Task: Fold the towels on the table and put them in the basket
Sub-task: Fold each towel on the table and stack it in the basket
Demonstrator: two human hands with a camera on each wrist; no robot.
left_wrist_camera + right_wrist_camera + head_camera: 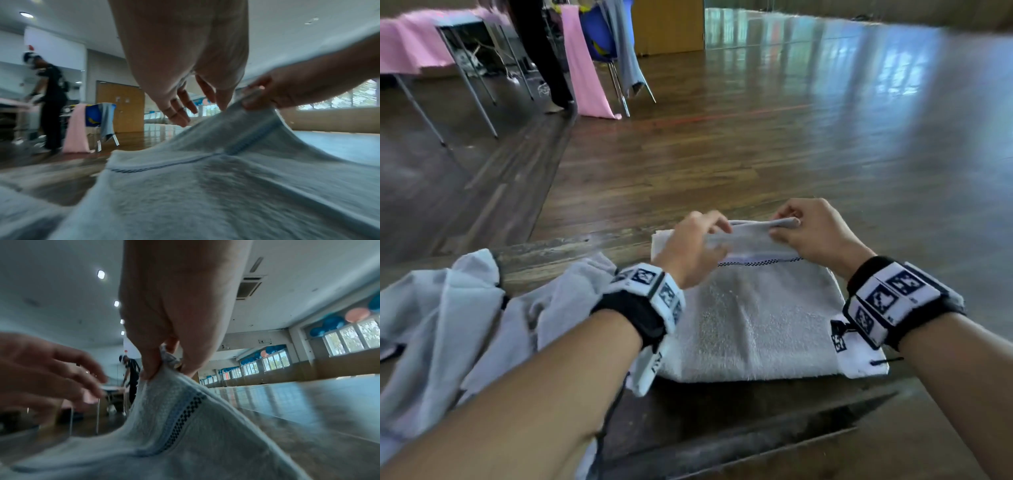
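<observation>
A grey towel [750,318] with a dark checked stripe lies folded on the dark wooden table [722,411]. My right hand [786,228] pinches its far right corner and holds it lifted off the table; the right wrist view shows thumb and fingers of this hand [164,368] closed on the bunched corner of the towel [185,434]. My left hand [717,236] hovers at the lifted far edge with fingers spread and fairly straight. In the left wrist view this hand [201,107] grips nothing, just above the towel [205,186]. No basket is in view.
Crumpled grey towels [465,325] are heaped on the table to the left, under my left forearm. The table's far edge runs just behind the towel, with wooden floor beyond. Far left, a person in black [51,100] stands by a table with pink cloth [410,44].
</observation>
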